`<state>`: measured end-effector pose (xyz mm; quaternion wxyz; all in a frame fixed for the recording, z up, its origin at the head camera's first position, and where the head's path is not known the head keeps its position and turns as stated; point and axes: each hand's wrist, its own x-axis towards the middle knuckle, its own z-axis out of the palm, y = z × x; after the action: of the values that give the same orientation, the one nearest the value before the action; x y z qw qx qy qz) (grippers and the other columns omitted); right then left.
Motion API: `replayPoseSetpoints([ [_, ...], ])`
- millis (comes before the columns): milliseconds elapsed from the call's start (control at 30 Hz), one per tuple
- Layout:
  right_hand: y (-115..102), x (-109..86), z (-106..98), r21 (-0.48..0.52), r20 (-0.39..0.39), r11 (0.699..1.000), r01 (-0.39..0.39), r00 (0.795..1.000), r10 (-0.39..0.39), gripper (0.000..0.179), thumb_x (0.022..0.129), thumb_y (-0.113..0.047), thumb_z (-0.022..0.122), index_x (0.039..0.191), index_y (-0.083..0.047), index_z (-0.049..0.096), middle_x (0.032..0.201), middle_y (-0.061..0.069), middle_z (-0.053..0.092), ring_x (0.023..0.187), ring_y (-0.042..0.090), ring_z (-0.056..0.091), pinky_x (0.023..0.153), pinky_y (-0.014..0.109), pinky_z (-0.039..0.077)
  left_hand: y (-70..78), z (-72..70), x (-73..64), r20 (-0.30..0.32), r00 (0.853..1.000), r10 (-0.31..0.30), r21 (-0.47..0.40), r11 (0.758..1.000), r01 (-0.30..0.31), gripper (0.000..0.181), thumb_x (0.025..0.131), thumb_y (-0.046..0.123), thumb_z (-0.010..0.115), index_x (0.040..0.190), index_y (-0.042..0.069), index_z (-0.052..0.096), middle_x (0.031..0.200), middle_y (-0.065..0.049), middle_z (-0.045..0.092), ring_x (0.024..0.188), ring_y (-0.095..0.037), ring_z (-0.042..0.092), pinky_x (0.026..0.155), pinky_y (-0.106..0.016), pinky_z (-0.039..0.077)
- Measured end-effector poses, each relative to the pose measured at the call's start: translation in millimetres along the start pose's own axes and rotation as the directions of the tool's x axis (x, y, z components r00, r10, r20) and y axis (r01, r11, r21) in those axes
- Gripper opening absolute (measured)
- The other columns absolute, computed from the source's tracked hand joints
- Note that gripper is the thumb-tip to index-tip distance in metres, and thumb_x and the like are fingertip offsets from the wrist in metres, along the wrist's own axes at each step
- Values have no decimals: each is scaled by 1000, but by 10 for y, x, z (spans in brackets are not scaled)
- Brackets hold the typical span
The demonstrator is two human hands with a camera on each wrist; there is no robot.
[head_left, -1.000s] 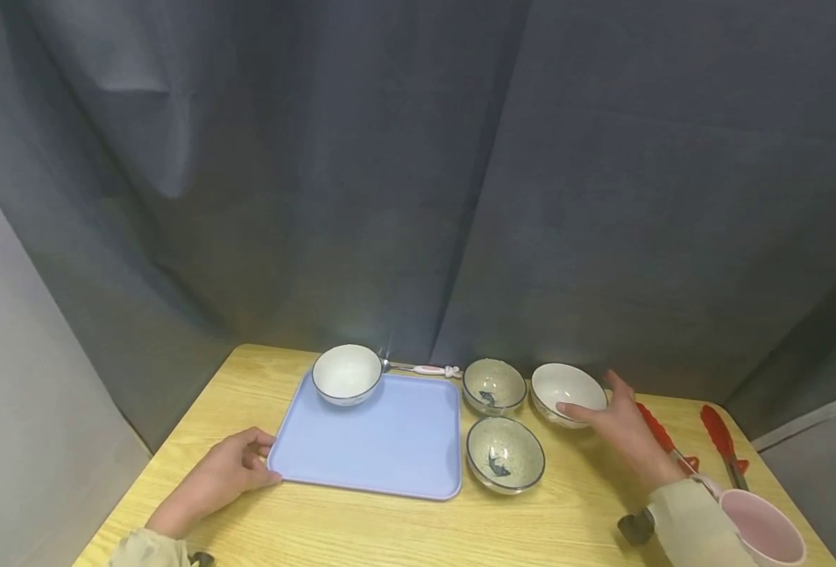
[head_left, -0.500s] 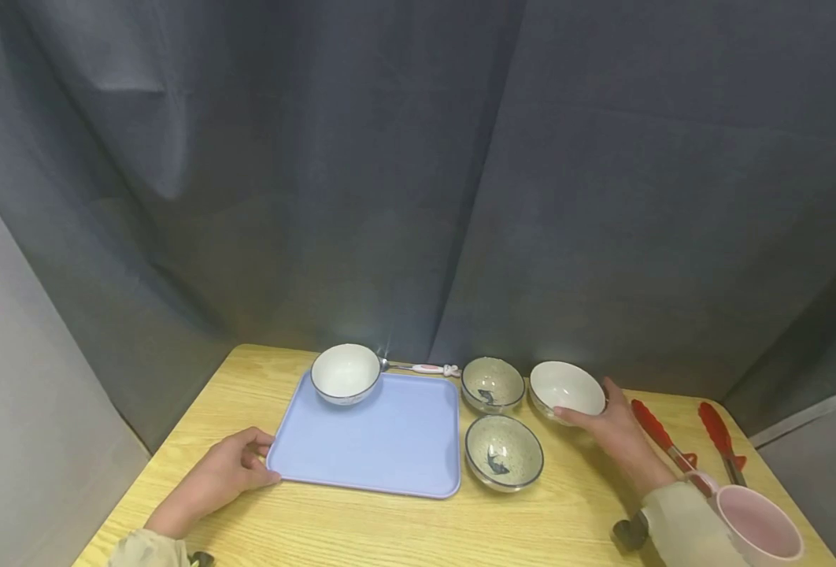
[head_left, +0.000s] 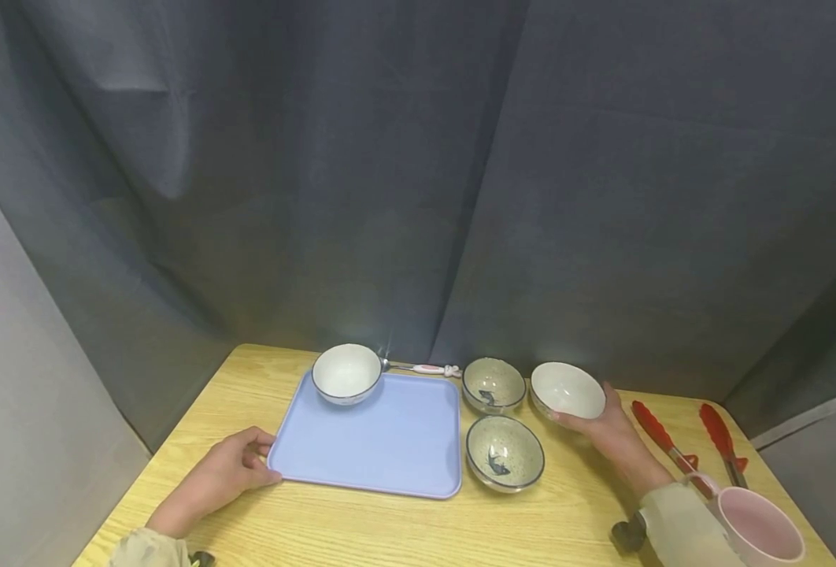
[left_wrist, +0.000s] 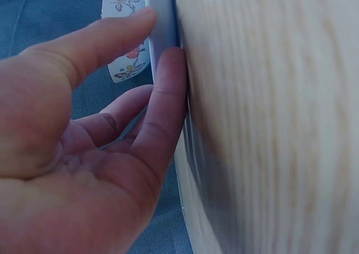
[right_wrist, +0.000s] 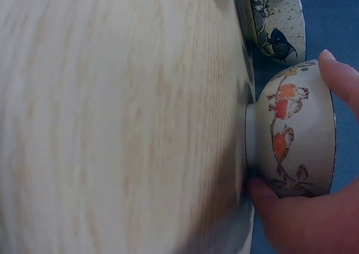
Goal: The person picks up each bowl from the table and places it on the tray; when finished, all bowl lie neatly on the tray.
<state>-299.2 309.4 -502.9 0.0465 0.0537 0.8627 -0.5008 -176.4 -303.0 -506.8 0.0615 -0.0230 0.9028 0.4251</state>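
Observation:
My left hand (head_left: pixel 223 470) holds the front left corner of a light blue tray (head_left: pixel 390 457). In the left wrist view, its thumb and a finger are on either side of the tray's rim (left_wrist: pixel 162 29). My right hand (head_left: pixel 612 433) grips a white bowl (head_left: pixel 565 388) at the back right of the table. The right wrist view shows painted red birds on this bowl's side (right_wrist: pixel 297 136); its foot is at the table top. A second white bowl (head_left: pixel 347 373) stands at the tray's back left corner.
Two speckled grey-green bowls with fish designs, a back one (head_left: pixel 493 386) and a front one (head_left: pixel 504 454), stand right of the tray. A pink-handled spoon or fork (head_left: pixel 428 369) lies behind the tray. Red-tipped tongs (head_left: pixel 719 433) and a pink mug (head_left: pixel 758 522) are at right. A dark curtain (head_left: pixel 418 197) hangs behind.
My right hand has closed in on the white bowl from its right side and now grips it. The left hand and the tray have stayed in place.

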Motion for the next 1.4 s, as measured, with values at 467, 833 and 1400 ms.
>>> replayPoseSetpoints([
  [467,19,-2,7,3,13,1000,16,1000,-16,137,96,-37,89,175,-1,-17,181,38,10,161,54,35,132,66,34,3,1,-6,-4,1000,-2,-2,1000,2,54,88,15,96,133,0,70,113,-7,75,93,-16,67,74,-27,53],
  [833,72,-31,-30,-30,1,998,59,998,-59,128,93,-37,93,176,4,4,176,35,27,155,51,45,127,62,42,-25,6,-13,1,999,32,-25,999,-32,52,88,14,96,131,0,69,119,-8,75,95,-17,67,75,-26,54],
  [1400,-239,-235,-183,-128,14,981,142,990,-142,125,93,-45,93,176,3,12,173,34,38,150,48,53,113,49,52,-25,4,-15,10,999,41,-33,999,-40,52,89,13,95,132,-1,69,120,-9,75,94,-18,68,74,-26,54],
])
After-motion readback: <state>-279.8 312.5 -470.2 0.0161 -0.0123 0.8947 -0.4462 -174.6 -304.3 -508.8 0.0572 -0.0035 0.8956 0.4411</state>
